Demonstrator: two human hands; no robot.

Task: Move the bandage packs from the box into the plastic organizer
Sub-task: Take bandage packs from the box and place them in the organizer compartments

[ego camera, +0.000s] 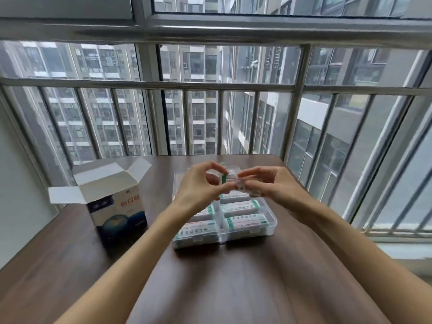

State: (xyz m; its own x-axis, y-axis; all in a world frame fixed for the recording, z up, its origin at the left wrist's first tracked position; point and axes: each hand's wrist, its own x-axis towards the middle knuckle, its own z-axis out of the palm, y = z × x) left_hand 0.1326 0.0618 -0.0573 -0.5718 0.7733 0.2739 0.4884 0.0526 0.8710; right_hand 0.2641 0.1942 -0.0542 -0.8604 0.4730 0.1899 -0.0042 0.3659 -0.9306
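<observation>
Packs (240, 205) are already lying crosswise in the organizer (268, 226) below the hands. Left hand (205, 185) and right hand (268, 183) are both pinching one pack (236, 181), its long axis running left-right (box (117, 206) standing open beyond the left hand). Next, I judge: lowering it flat into a free far compartment.

The table (233, 277) has a dark wood-grain top, smooth with a soft sheen. The plastic organizer (268, 226) is clear, glossy plastic with thin see-through walls. The bandage packs (240, 205) in it look like white printed paper or film with green ends, slightly shiny. The box (117, 206) is cardboard, matt white inside its flaps and glossy printed blue outside. The window railing (149, 84) is brushed grey metal.
</observation>
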